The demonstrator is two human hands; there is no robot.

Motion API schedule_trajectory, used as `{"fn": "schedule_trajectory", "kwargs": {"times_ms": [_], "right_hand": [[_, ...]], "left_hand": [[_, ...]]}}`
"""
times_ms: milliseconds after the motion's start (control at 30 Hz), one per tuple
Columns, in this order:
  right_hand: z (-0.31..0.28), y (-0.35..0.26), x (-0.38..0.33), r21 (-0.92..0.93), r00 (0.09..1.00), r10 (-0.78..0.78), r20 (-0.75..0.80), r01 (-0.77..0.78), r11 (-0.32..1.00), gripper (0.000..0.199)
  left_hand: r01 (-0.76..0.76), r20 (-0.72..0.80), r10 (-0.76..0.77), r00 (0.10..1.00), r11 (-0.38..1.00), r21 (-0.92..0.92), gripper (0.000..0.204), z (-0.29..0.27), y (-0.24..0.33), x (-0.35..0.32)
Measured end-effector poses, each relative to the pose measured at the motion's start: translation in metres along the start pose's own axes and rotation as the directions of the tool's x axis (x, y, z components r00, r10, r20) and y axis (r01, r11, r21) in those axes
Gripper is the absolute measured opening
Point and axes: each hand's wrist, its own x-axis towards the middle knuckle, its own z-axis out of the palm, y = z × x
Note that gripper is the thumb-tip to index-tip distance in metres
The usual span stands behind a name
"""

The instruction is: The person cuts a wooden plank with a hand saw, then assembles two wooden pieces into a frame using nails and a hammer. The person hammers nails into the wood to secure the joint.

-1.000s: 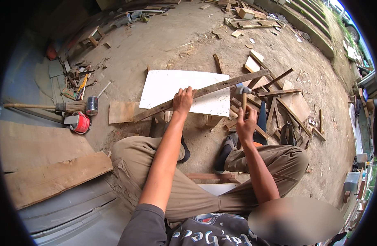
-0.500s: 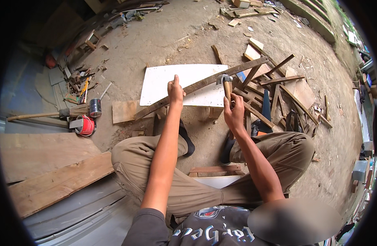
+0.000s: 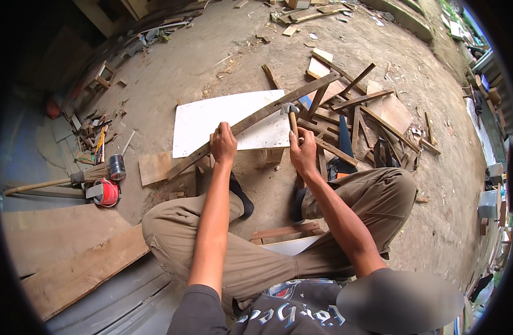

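The left hand (image 3: 223,144) is clamped around one long wooden batten (image 3: 256,118) lying aslant across one white board (image 3: 212,120) at twelve o'clock of the knees, while the right hand (image 3: 304,156) grips one hammer (image 3: 291,114), its head raised just beside the batten. Judging by that, hammering is under way, not finished. One pile of loose scrap wood (image 3: 357,106) lies at two o'clock.

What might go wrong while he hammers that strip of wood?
The left hand holds the strip near where the hammer head sits, so a miss may hit fingers. The strip lies slanted over the white board and may slip. Loose scraps lie close by his feet.
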Motion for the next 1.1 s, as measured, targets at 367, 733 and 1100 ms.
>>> {"fn": "schedule_trajectory", "kwargs": {"times_ms": [367, 733, 1100], "right_hand": [[-0.001, -0.009, -0.002, 0.006, 0.998, -0.057, 0.02, 0.057, 0.998, 0.03], [0.006, -0.01, -0.016, 0.039, 0.989, -0.069, 0.13, 0.065, 0.997, 0.027], [0.015, -0.006, -0.013, 0.063, 0.986, -0.016, 0.168, 0.005, 0.998, 0.028]], "left_hand": [[-0.068, -0.093, 0.08, 0.992, 0.99, 0.124, 0.009, 0.004, -0.009, -0.005], [0.207, -0.062, -0.258, 0.964, 0.877, -0.434, 0.024, -0.014, 0.027, 0.026], [0.4, 0.235, -0.345, 0.909, 0.564, -0.722, 0.025, -0.01, 0.021, 0.014]]}}
